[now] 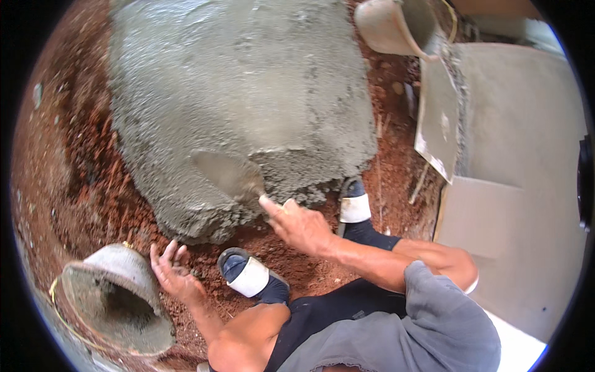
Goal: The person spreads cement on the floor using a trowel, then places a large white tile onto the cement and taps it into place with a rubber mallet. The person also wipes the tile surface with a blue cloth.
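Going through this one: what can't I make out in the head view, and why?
All in the head view:
Trowel: handle mostly hidden inside the right hand.
Wet grey mix: far end cut off by the top edge.
Upper-right bucket: upper part cut off by the same edge.
Lower-left bucket: deepest inside lost in shadow.
Dark object: cut off by the right rim, kind unclear.

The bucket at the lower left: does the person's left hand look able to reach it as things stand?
Likely yes: the left hand is close beside the bucket, open and seemingly empty, and nothing visible stands between them.
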Motion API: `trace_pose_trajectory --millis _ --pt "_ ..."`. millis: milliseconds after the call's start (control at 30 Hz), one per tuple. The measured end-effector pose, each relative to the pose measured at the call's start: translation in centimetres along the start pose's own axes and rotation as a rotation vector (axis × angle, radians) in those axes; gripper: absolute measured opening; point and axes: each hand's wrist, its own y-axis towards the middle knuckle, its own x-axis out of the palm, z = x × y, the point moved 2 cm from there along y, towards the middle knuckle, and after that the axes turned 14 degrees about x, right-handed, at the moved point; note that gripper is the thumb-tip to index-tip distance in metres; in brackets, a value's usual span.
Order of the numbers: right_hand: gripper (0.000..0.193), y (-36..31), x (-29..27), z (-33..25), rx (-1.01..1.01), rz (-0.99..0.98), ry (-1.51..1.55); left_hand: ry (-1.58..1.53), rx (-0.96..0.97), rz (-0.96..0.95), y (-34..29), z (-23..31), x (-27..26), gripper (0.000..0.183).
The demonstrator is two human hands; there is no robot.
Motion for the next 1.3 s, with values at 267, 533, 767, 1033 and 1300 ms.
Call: trace_pose_trajectory --millis 267,533,767,1033,1300 --pt "0.054 -0.6 -3.9 16.3 0.557 0.268 -0.034 0.029 -0.045 0.007 0.4 -0.2 0.7 0.048" --pt "0.057 -3.7 -0.3 9.7 0.720 -0.067 1.009 0.013 -0.046 -0.024 0.5 -0.4 0.2 0.047" --pt "0.047 3.5 -5.4 14.3 0.278 0.152 -0.128 0.023 -0.031 -0.044 0.6 -0.5 -0.3 0.047" --pt "0.053 8.8 -14.1 17.3 0.410 0.298 -0.049 0.085 0.041 -0.023 0.4 0.7 -1.5 0.050" --pt "0.043 15.3 -16.7 16.2 0.211 0.425 -0.275 0.198 0.011 -0.044 0.2 0.9 -1.0 0.054"
